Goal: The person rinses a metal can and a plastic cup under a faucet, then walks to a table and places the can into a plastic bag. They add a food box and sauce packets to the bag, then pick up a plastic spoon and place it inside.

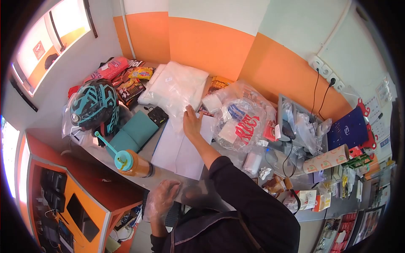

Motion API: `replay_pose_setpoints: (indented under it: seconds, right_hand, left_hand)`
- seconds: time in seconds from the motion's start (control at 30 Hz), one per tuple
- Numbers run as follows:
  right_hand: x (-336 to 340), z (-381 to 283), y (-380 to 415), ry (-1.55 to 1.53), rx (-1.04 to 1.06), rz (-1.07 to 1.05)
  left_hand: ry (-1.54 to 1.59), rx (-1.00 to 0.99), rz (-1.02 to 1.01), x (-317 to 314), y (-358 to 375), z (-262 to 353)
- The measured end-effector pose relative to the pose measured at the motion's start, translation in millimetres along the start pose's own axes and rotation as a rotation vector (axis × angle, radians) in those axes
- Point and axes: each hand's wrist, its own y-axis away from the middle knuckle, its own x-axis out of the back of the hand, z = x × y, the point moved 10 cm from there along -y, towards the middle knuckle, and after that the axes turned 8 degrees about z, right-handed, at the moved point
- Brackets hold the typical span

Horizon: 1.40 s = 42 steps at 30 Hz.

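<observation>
Right hand (192, 123) held open, fingers placed at near edge of plastic bags (179, 86) over white papers (187, 158), presumably for steadying. Left hand (163, 197) sheathed in clear plastic (150, 207); grip cannot be told.

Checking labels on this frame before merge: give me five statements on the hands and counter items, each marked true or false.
1. The left hand is covered by clear plastic. True.
2. The right hand is gloved. False: the right hand is bare.
3. The helmet is black and turquoise. True.
4. In the picture, the bottle is right of the white papers. False: the bottle is left of them.
5. Two black cords run from the wall sockets. True.
</observation>
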Motion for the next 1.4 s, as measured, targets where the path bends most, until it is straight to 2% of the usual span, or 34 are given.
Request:
replay_pose_setpoints:
  seconds: [0.07,0.1,0.13,0.17,0.23,0.27,0.37,0.43,0.53,0.63,0.67,0.77,0.83,0.87,0.9,0.93,1.0,1.07,1.13,1.17,1.2,1.27,1.33,1.37,1.4]
  right_hand:
    - [-12,17,-3,-0.104,-0.06,-0.138]
    - [-16,24,-4,-0.158,-0.089,-0.209]
    - [-19,34,-7,-0.324,-0.222,-0.274]
    - [-14,34,-15,-0.407,-0.232,-0.285]
    - [-25,42,-20,-0.578,-0.25,-0.312]
    - [-23,45,-26,-0.806,-0.239,-0.163]
    - [-23,54,-28,-0.844,-0.58,-0.456]
    - [-28,54,-32,-1.014,-0.622,-0.407]
    - [-21,50,-44,-1.134,-0.567,-0.369]
    - [9,45,-51,-1.246,-0.558,-0.356]
    - [25,41,-58,-1.292,-0.562,-0.351]
    - [105,33,-76,-1.651,-0.74,-0.121]
    - [152,47,-82,-1.792,-0.707,-0.055]
    - [190,47,-90,-1.797,-0.605,-0.039]
    - [228,45,-97,-1.797,-0.503,-0.022]
    - [252,48,-99,-1.871,-0.509,0.013]
    - [295,59,-98,-2.005,-0.517,0.091]
    - [311,73,-88,-1.926,-0.578,0.098]
    - [321,76,-74,-1.836,-0.584,0.051]
    - [325,73,-66,-1.777,-0.556,0.001]
    - [327,70,-54,-1.717,-0.534,-0.054]
    - [295,83,-18,-1.818,-0.767,-0.249]
    - [300,65,-3,-1.88,-0.643,-0.458]
    - [303,56,6,-1.908,-0.577,-0.56]
    - [288,72,19,-1.801,-0.716,-0.515]
  left_hand:
    - [0.035,-0.117,-0.007,-8,-22,11]
    - [0.036,-0.094,-0.002,-11,-34,9]
    - [0.035,-0.068,0.008,-14,-48,4]
    - [0.033,-0.037,0.021,-16,-62,-2]
    - [0.103,-0.236,0.236,-26,-101,-20]
    - [0.076,-0.271,0.269,-28,-122,-19]
    - [0.04,-0.332,0.398,-32,-181,-8]
    - [-0.121,-0.179,0.358,-40,-217,-7]
    - [-0.476,-0.379,0.4,-74,-254,-11]
    - [-0.542,-0.14,-0.006,-113,-282,-51]
    - [-0.551,-0.101,-0.005,-109,-289,-55]
    - [-0.573,-0.004,-0.008,-100,-299,-71]
    - [-0.589,0.041,0.01,-107,-307,-85]
    - [-0.446,0.175,0.146,-93,-303,-89]
    - [-0.389,0.172,0.212,-86,-303,-84]
    - [-0.325,0.128,0.268,-78,-302,-72]
    - [-0.189,-0.092,0.341,-57,-291,-30]
    - [-0.036,-0.372,0.378,-32,-260,18]
    - [0.181,-0.468,0.307,-17,-214,51]
    - [0.33,-0.445,0.232,-19,-190,61]
    - [0.599,-0.28,0.062,-27,-166,64]
    - [1.111,0.117,-0.205,-50,-101,80]
    - [1.602,0.516,-0.483,-76,-27,118]
    - [1.631,0.509,-0.518,-81,-9,117]
    - [1.658,0.503,-0.554,-87,9,115]
